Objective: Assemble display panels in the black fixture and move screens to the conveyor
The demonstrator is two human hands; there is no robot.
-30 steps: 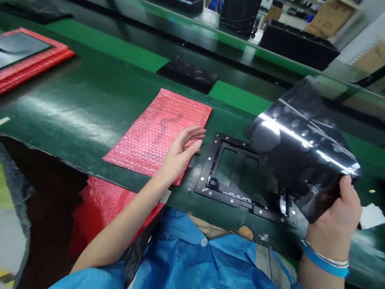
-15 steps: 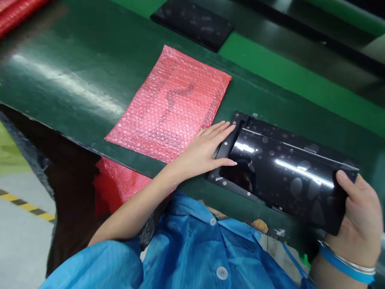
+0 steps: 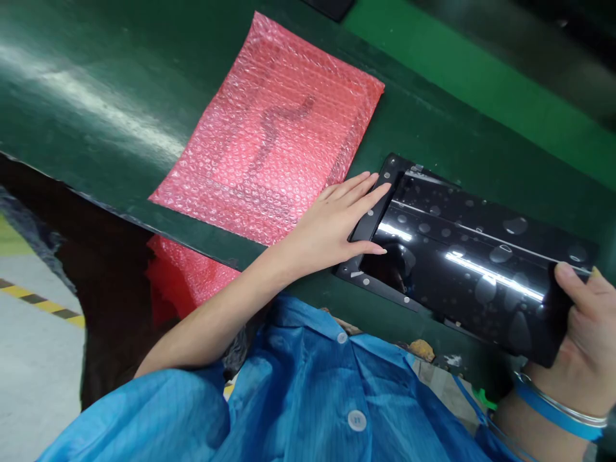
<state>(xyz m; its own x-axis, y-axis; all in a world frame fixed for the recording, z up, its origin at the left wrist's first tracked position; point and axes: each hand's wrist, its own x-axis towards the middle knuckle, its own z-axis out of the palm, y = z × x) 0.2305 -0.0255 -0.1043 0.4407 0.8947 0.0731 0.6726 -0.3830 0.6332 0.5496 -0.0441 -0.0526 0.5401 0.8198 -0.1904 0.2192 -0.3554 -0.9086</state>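
Note:
A glossy black panel [image 3: 471,263], with bubbles under a film on its face and round silvery spots along its frame, lies on the dark green table at right. My left hand [image 3: 337,218] rests flat on the panel's left edge, fingers stretched out and thumb apart. At the opposite end, my right hand [image 3: 587,327] grips the panel's edge, thumb on top and the other fingers mostly hidden beneath; that end looks tilted up. Left of the panel lies a flat pink bubble-wrap bag [image 3: 274,141] with something dark showing through it.
More pink bubble wrap [image 3: 197,276] hangs below the near edge of the green table [image 3: 86,115]. At the top edge, part of another dark panel [image 3: 332,6] shows. A small yellowish lump [image 3: 421,350] sits by the table's near edge.
The camera view has shifted, so the bubble-wrap bag looks larger and the far dark panel has nearly left the frame. Both hands keep their places on the black panel.

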